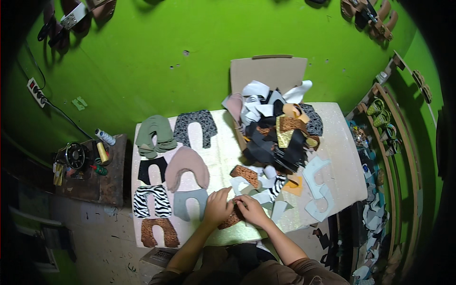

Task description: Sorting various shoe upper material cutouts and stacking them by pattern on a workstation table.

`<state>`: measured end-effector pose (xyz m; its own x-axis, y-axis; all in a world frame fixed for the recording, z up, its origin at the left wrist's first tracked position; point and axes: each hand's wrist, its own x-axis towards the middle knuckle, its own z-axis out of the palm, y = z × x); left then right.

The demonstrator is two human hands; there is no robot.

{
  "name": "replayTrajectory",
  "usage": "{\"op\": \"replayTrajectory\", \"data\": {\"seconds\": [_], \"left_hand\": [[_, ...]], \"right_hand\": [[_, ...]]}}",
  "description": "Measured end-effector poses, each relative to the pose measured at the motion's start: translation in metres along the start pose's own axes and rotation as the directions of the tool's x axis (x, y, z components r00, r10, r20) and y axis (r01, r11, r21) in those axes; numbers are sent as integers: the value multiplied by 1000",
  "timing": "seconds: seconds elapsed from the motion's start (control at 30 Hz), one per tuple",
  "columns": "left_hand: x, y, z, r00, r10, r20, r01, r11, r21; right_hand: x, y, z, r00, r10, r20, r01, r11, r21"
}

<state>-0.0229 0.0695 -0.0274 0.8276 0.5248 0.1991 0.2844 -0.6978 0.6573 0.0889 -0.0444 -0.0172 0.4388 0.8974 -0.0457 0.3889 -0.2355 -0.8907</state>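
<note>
Close to the near edge of the table my left hand (219, 207) and my right hand (252, 209) meet, fingers bent together on a brown leopard-print material piece (231, 220). Part of that piece is hidden by the hands. Just beyond lies a loose heap of offcuts, with another leopard-print scrap (245, 175), a zebra-print scrap (277, 188) and an orange scrap (293, 185). To the left are sorted U-shaped pieces: green (148, 142), grey patterned (203, 124), black (145, 174), pink (176, 173), zebra (141, 202), grey-blue (183, 205) and leopard (148, 233).
A cardboard box (268, 71) overflowing with scraps stands at the table's back. Pale blue curved pieces (313, 173) lie right of it. A small dark stand (111, 183) with thread spools is at left. A wooden rack (387, 142) with sandals lines the right wall.
</note>
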Motion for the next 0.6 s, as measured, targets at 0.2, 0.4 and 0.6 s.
{"op": "replayTrajectory", "data": {"seconds": [0.2, 0.4, 0.6], "left_hand": [[8, 28, 43, 997, -75, -17, 75, 997, -16], [6, 41, 65, 977, -191, 100, 187, 981, 46], [2, 43, 75, 943, -256, 214, 202, 948, 246]], "right_hand": [[-21, 38, -50, 998, -60, -30, 57, 994, -93], [-34, 70, -85, 997, -72, -27, 66, 982, -176], [-24, 86, -98, 999, -52, 2, 50, 955, -294]]}}
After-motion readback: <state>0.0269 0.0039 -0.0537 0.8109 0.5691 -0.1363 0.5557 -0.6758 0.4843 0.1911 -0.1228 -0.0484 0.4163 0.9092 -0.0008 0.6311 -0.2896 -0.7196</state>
